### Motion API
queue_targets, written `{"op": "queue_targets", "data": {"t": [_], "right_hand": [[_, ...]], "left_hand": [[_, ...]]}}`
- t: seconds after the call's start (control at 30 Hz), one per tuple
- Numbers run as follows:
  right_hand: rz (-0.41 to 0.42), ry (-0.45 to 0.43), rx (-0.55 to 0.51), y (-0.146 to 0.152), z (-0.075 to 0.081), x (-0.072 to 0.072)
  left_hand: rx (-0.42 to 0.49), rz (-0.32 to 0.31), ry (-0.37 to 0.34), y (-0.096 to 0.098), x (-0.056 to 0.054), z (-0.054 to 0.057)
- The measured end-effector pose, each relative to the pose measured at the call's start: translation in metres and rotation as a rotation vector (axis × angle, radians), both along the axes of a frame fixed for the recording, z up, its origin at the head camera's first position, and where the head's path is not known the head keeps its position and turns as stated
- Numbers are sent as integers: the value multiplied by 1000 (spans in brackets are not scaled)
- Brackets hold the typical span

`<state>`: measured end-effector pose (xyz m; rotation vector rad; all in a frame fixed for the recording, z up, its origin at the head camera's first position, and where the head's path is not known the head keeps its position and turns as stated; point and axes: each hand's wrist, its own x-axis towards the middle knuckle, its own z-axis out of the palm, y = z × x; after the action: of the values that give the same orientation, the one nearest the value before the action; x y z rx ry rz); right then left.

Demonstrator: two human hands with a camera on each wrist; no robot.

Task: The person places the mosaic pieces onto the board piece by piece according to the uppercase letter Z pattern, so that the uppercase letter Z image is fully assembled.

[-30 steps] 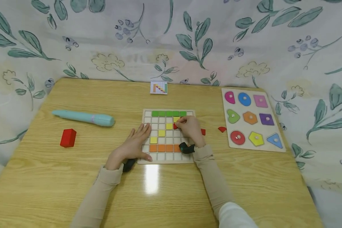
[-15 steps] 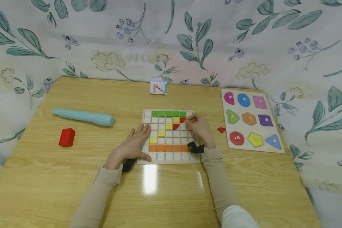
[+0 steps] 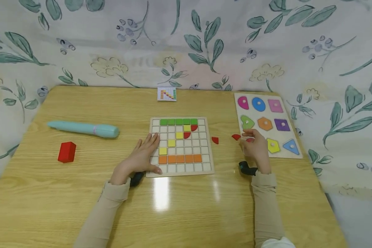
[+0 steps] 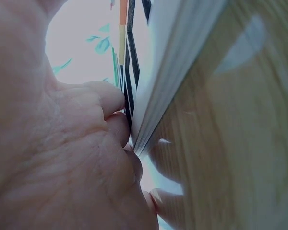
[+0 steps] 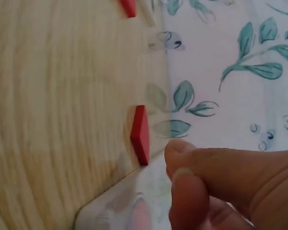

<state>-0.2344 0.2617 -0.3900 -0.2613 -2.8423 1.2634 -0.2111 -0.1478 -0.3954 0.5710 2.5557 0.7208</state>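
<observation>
My left hand (image 3: 136, 156) lies spread on the left edge of a white grid board (image 3: 196, 150), thumb at its lower corner. The left wrist view shows the palm (image 4: 62, 134) beside the board's side (image 4: 168, 57). Green, yellow and orange squares sit in the grid, with two red quarter-circle pieces (image 3: 194, 128) at upper right. Off to the right, my right hand (image 3: 255, 148) hovers over the shape puzzle's left edge, close to a loose red quarter-circle piece (image 3: 236, 137). The right wrist view shows that piece (image 5: 141, 136) apart from the thumb and fingers, which hold nothing visible.
Another loose red piece (image 3: 215, 140) lies right of the grid board. The knob puzzle (image 3: 292, 153) stands at the right. A small pattern card (image 3: 167, 94) is at the back. At left lie a turquoise pen-shaped object (image 3: 83, 128) and a red block (image 3: 66, 152).
My right hand has set a second red quarter-circle piece beside the top yellow square, let go, and moved right toward the puzzle. The left hand stays on the board.
</observation>
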Motion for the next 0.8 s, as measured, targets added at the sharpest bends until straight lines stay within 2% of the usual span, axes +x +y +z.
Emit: {"op": "queue_targets", "data": {"t": [0.13,0.27,0.37,0.47,0.6,0.8], "right_hand": [[55,13,19,-3,-6,-2],[46,43,113,-10,-12,-4],[27,29,172,-13,-14,-3],[37,12,177,-14,-13,-2],[50,12,181,-16,-10,-4],[107,-14,266,-24,-8,-12]], "left_hand": [[0,9,-6,0,2,-2],[21,2,-8,1,4,-3],[27,-3,-13,3,7,-4],[23,-3,-13,3,8,-5],[15,-5,6,2,6,-4],[6,-2,23,0,0,-4]]}}
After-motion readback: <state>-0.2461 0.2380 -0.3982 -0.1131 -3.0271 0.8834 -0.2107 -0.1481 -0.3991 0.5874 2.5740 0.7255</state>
